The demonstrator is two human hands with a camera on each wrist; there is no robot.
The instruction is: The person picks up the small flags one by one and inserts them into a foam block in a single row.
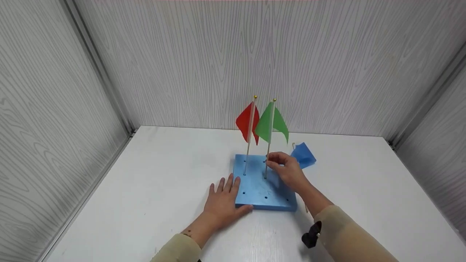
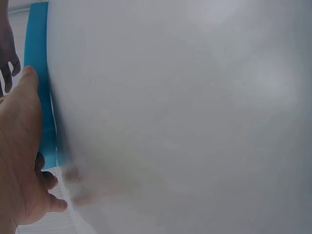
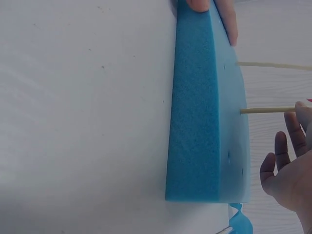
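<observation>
I have the green flag (image 1: 271, 125) standing in the foam block (image 1: 255, 189), its stick seated in a hole at about 1 o'clock of the block's centre, just right of the red flag (image 1: 247, 123). My right hand (image 1: 287, 169) pinches the stick low down; my left hand (image 1: 224, 198) lies flat, fingers spread, steadying the block's 8 o'clock corner. I judge this flag planted; next calls for letting go and reaching to 2 o'clock for the blue flag (image 1: 304, 154) on the table (image 1: 145, 182).

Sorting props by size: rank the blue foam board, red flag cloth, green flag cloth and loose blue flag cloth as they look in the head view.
1. Blue foam board
2. Green flag cloth and red flag cloth, too alike to rank
3. Blue flag cloth, lying farther back, crumpled
</observation>
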